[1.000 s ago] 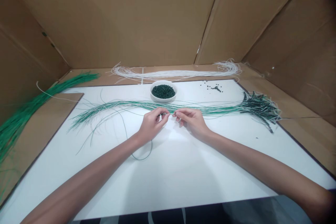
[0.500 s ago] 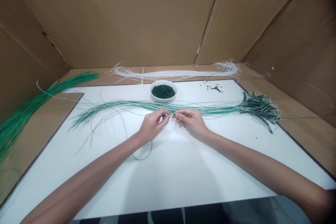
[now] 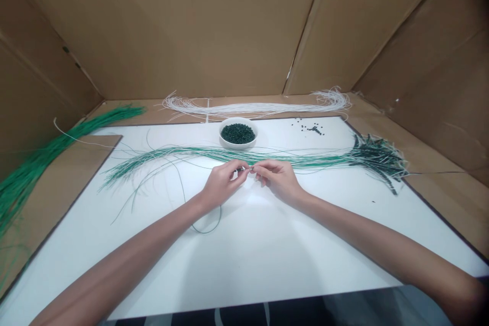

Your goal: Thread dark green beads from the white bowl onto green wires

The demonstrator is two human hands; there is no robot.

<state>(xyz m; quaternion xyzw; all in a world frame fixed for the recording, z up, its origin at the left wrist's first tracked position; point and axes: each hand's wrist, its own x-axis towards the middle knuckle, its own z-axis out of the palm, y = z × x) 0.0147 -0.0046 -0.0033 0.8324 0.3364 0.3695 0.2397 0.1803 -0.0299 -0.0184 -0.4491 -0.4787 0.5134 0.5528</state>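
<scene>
Pinching a thin strand (image 3: 243,168) in both the left grip (image 3: 223,183) and right grip (image 3: 277,181), the person had beaded strand ends (image 3: 378,160) right of them, with a bowl (image 3: 229,144) of beads (image 3: 238,133) still well filled.

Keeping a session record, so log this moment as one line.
left hand: pinching thin cord | right hand: pinching thin cord | nearby: white bowl of dark green beads

green-and-white wire strands (image 3: 183,153): long, thin, loose, lying roughly level across the middle of the white tabletop (image 3: 260,265) | dark green beads (image 3: 378,157): clustered on the strand ends near the right edge | strand tip (image 3: 244,168): pinched mid-bundle, detail too small to tell
</scene>
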